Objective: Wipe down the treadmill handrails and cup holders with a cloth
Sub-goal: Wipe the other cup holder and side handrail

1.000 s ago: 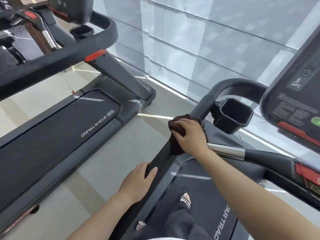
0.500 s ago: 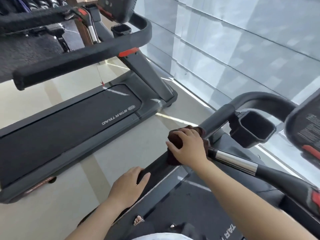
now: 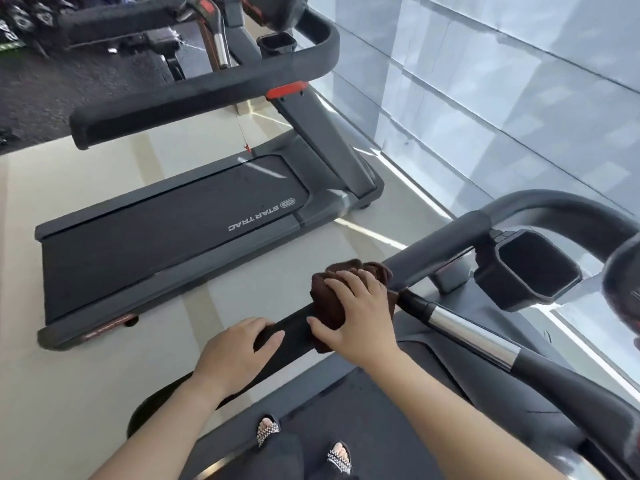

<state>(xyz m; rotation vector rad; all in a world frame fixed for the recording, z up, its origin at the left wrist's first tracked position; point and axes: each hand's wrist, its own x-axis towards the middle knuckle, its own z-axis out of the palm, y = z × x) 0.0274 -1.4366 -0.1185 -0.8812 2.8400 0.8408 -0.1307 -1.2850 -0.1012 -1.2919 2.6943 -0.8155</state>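
We stand on a dark grey treadmill and look down at our two bare hands. Our right hand (image 3: 356,320) is wrapped over a dark brown soft cloth (image 3: 332,299), and the fingers curl down and squeeze it onto the long black padded handrail (image 3: 294,336) on our left side. The cloth is bunched up around the rail, so it hugs the top and the sides. Our left hand (image 3: 233,358) sits on the same rail, just beside the cloth and nearer to us. Its fingers are bent over the top of the rail and grip it, with nothing else in the hand.

Past the cloth, the rail climbs up and bends round to the right. Under that bend hangs a black plastic square cup holder (image 3: 526,271) (it looks hollow and dark inside). It is near the cloth but not touching it. A thin black bar with a shiny silver metal band (image 3: 474,336) runs from beside our right hand toward the lower right.

Below, we see our two feet in sparkly open sandals (image 3: 268,431) on the belt. Across the pale floor sits a second grey treadmill (image 3: 173,233) with white letters on its belt, well apart from ours.
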